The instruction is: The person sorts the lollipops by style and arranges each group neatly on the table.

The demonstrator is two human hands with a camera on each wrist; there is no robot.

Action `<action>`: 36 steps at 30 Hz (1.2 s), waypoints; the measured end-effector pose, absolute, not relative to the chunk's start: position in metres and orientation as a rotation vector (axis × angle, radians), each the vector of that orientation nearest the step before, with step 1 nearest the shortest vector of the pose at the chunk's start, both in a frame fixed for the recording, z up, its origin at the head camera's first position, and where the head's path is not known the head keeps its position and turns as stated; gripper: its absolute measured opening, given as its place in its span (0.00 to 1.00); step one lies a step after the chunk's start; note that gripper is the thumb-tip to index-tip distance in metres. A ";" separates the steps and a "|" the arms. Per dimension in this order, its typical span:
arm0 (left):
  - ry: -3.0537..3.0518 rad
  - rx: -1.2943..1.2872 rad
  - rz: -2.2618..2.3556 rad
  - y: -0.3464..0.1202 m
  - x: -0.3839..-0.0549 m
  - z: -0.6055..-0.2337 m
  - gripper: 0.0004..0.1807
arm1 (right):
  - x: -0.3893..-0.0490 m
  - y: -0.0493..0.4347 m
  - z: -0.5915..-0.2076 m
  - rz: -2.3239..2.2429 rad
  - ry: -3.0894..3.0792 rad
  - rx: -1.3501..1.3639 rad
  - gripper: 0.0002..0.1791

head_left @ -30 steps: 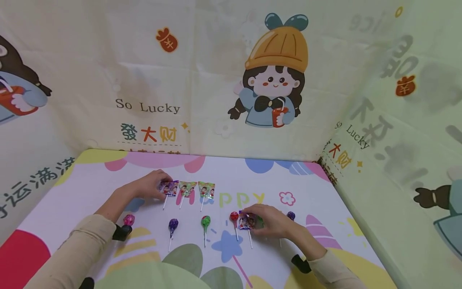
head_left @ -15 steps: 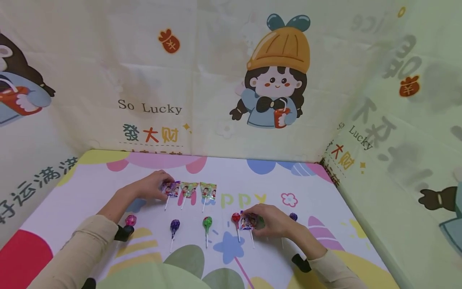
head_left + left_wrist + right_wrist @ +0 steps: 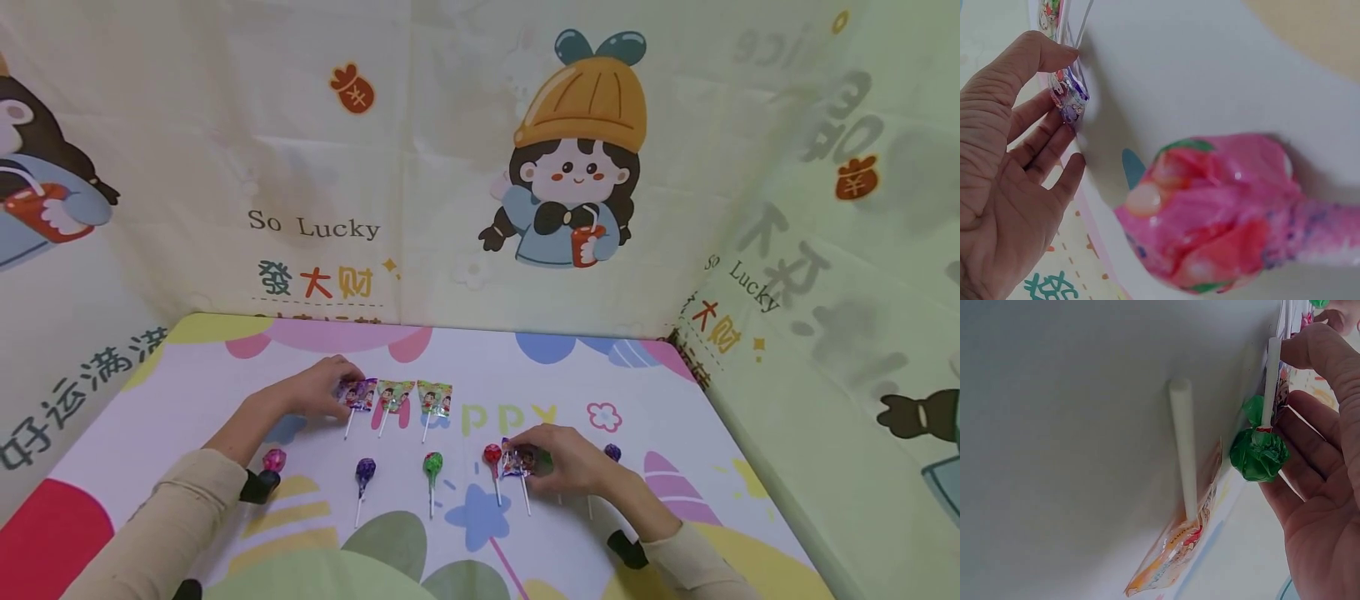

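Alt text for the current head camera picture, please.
A person's left hand pinches one purple-packet lollipop on a patterned table, the right hand another. Beside the first are two green-packet lollipops; colorful round ones lie nearer the camera.

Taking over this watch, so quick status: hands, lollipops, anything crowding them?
Left hand holds far flat-wrapped purple lollipop. Right hand holds near flat-wrapped purple lollipop. Close by right hand: red lollipop, green lollipop.
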State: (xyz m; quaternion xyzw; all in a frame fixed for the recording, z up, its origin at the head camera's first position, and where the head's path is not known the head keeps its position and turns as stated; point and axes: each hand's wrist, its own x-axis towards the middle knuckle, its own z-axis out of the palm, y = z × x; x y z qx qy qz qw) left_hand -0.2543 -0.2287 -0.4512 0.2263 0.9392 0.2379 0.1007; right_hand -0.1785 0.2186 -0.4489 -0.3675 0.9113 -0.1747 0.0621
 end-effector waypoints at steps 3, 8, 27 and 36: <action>2.771 0.672 0.709 -0.228 -0.255 -0.451 0.33 | -0.179 0.219 -0.448 -0.553 2.748 -1.098 0.28; 2.767 0.659 0.712 -0.228 -0.255 -0.452 0.33 | -0.179 0.221 -0.448 -0.592 2.740 -1.088 0.29; 2.774 0.663 0.705 -0.228 -0.254 -0.452 0.33 | -0.189 0.216 -0.437 -0.707 2.797 -1.104 0.32; 2.771 0.649 0.714 -0.228 -0.254 -0.454 0.33 | -0.198 0.210 -0.427 -0.745 2.795 -1.114 0.31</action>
